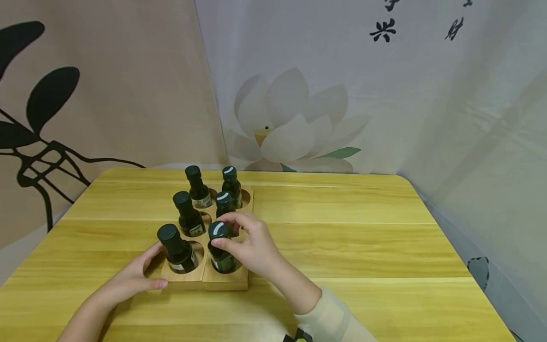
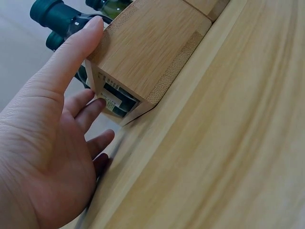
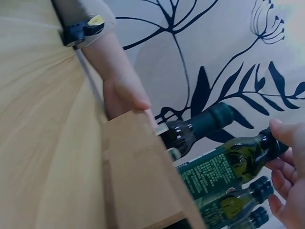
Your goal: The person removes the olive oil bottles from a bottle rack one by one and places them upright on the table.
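A wooden bottle rack (image 1: 226,286) stands on the table, with small dark green glass bottles upright in its round holes. My right hand (image 1: 252,242) pinches the cap of the front right bottle (image 1: 223,261) between thumb and fingers; in the right wrist view that bottle (image 3: 209,174) shows a green printed label. Beside the front left bottle (image 1: 181,259), my left hand (image 1: 134,278) rests against the rack's left side. Its thumb lies at the front corner of the rack (image 2: 152,45) and its other fingers are loosely spread near the side opening.
Behind the front pair stand more capped bottles, among them a middle left bottle (image 1: 190,218) and a back right bottle (image 1: 231,185). The yellow wooden table (image 1: 342,237) extends right of the rack. A printed cloth (image 1: 299,47) hangs behind the table.
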Demonstrator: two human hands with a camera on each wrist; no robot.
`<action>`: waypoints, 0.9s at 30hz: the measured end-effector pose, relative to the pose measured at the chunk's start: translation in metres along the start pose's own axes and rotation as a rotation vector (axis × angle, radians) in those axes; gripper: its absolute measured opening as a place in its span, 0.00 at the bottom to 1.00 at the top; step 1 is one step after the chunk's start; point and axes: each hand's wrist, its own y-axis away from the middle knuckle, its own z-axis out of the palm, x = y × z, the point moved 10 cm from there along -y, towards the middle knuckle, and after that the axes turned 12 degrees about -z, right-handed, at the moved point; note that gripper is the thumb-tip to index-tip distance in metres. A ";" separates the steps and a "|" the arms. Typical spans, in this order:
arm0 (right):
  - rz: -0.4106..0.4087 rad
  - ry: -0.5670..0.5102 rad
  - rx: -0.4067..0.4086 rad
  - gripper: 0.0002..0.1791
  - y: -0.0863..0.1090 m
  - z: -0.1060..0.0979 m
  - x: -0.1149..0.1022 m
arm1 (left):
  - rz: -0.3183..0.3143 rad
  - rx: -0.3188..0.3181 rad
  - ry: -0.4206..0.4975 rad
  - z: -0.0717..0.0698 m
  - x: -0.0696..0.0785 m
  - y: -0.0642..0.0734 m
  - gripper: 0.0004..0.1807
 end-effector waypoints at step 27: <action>-0.134 0.132 0.108 0.17 -0.035 -0.082 -0.035 | 0.012 -0.005 0.010 -0.001 -0.001 0.000 0.52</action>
